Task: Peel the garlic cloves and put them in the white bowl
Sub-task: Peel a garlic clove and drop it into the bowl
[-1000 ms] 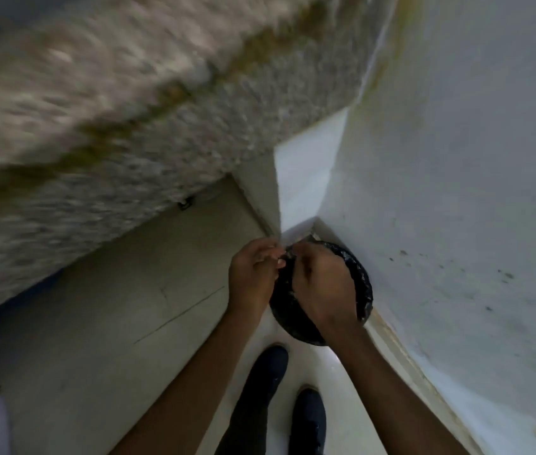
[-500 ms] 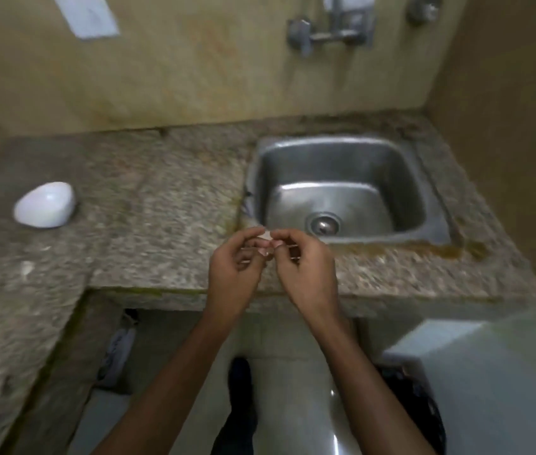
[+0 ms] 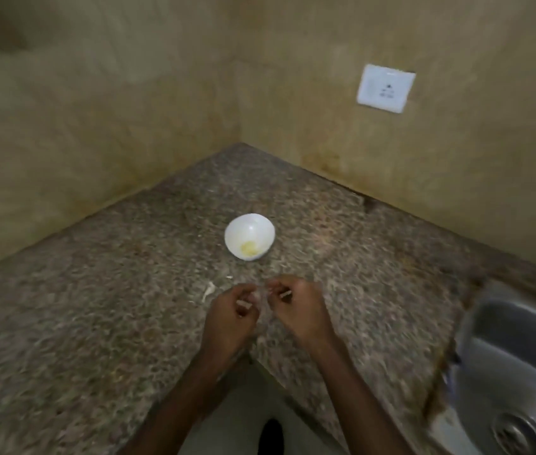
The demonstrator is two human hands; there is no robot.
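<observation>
Swinging left since the earlier frame, the view is now facing the corner of the worktop (image 3: pixel 102 323) rather than the sink (image 3: pixel 509 366), which is sliding off to the right edge. The white bowl (image 3: pixel 249 236), far off to the left half a second ago, is now sitting upright just ahead of the hands, near the middle of the speckled stone. The hands were nearly touching over the front edge by the sink and are now hovering slightly apart over the corner.

The bowl is holding a small heap of yellowish peeled garlic (image 3: pixel 249 248), lying at the near side of its bottom; the rest of its inside is showing bare white. The sink basin is showing only its drain (image 3: pixel 516 435) at the lower right.

The left hand (image 3: pixel 232 315) is curling its fingers and pinching a small pale piece (image 3: pixel 243 303) at the fingertips. The right hand (image 3: pixel 296 307) is likewise curling its fingers and pinching a pale sliver (image 3: pixel 285 293). Blur is making it impossible to tell which of these is clove and which is skin.

Two pale peel scraps (image 3: pixel 209 290) are lying on the worktop just left of the hands, between them and the bowl.

A white wall socket (image 3: pixel 385 88) is sitting on the right-hand wall, and its dark markings are showing too blurred to read. A dark shoe (image 3: pixel 271 435) is showing on the floor below the worktop edge.
</observation>
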